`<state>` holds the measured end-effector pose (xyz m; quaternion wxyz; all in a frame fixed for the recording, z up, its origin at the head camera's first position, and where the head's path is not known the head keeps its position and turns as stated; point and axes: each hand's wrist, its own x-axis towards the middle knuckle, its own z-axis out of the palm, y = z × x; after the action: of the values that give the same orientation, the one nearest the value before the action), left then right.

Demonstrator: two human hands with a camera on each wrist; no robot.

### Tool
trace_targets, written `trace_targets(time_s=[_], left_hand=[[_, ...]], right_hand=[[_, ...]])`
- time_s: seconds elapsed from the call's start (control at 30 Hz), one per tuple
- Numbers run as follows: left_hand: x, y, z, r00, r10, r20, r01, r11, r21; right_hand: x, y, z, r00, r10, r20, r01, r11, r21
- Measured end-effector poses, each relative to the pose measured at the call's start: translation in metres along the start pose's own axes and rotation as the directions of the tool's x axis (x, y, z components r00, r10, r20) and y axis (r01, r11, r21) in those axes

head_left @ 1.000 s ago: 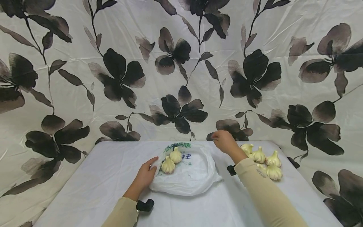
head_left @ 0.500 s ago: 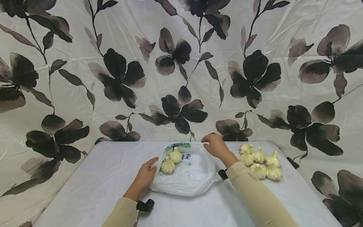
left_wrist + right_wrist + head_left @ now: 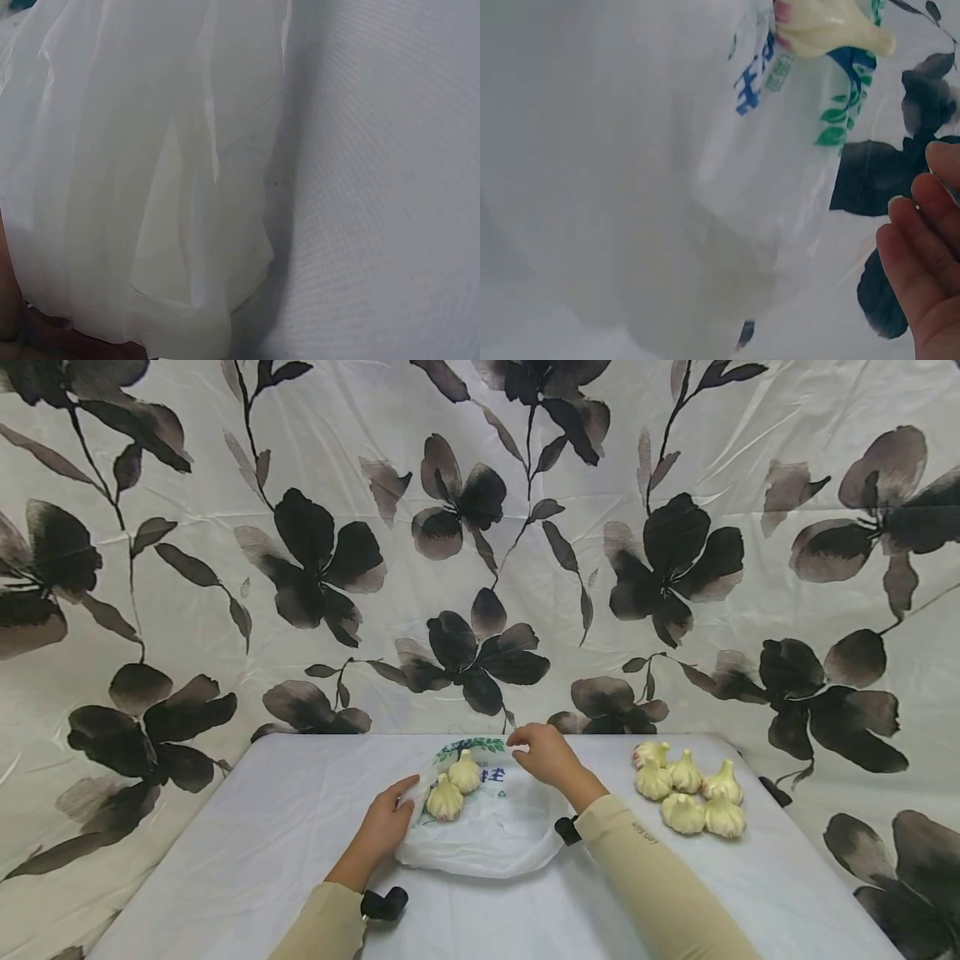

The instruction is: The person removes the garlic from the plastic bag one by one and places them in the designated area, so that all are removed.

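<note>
A white plastic bag (image 3: 517,827) with green and blue print lies spread with its mouth open at mid table. Two garlic bulbs (image 3: 445,797) sit within its left part; one garlic bulb (image 3: 829,28) shows at the top of the right wrist view. At the bag's left rim, my left hand (image 3: 384,820) holds the plastic between thumb and fingers; its fingers (image 3: 82,341) are partly hidden by the bag in the left wrist view. My right hand (image 3: 551,758) is over the bag's far right rim, its fingers (image 3: 911,259) loosely bent with nothing visible in them.
Several more garlic bulbs (image 3: 684,812) stand grouped on the right side of the white-covered table (image 3: 247,852). A pale cloth (image 3: 555,635) with dark flowers hangs behind the table's far edge.
My right hand has moved left from beside the garlic group to the bag's far right rim, uncovering bulbs that the arm had hidden. The left hand and the bag look unchanged.
</note>
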<state>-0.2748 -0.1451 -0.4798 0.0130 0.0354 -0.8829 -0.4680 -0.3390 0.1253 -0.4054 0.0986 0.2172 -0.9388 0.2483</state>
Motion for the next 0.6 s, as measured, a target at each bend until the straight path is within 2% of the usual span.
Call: trace_targets(time_s=[0.23,0.6], left_hand=[[-0.001,-0.001,-0.001,1.000,-0.001,0.006,0.001,1.000,-0.006],[-0.002,0.000,0.001,1.000,0.007,-0.010,-0.007,1.000,-0.002]], right_hand=[[0.002,-0.011,0.009,0.999,-0.046,0.005,0.046,0.996,0.079],[0.007,-0.026,0.022,0.998,-0.050,0.040,0.044,0.988,0.146]])
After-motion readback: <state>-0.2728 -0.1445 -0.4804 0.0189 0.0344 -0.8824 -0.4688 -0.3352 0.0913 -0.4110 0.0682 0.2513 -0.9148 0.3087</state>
